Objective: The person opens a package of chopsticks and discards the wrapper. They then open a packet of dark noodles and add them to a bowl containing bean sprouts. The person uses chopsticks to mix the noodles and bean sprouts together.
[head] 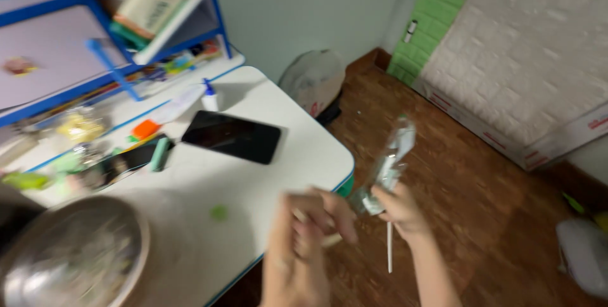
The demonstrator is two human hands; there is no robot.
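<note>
My right hand (400, 211) holds a crinkled clear wrapper (391, 162) that sticks up beyond the white desk's edge, and a thin white stick (389, 249) hangs below it. My left hand (309, 224) is blurred, its fingers curled close beside the right hand, with a small pale piece (332, 240) at its fingertips. Whether it grips that piece is unclear.
The white desk (278, 180) bears a black phone (231, 136), a second dark device (126, 161), a small glue bottle (209, 96), an orange eraser (145, 129) and a metal bowl (73, 253). Blue shelves (95, 41) hold books. A bag (313, 79) leans on the wall over the brown floor.
</note>
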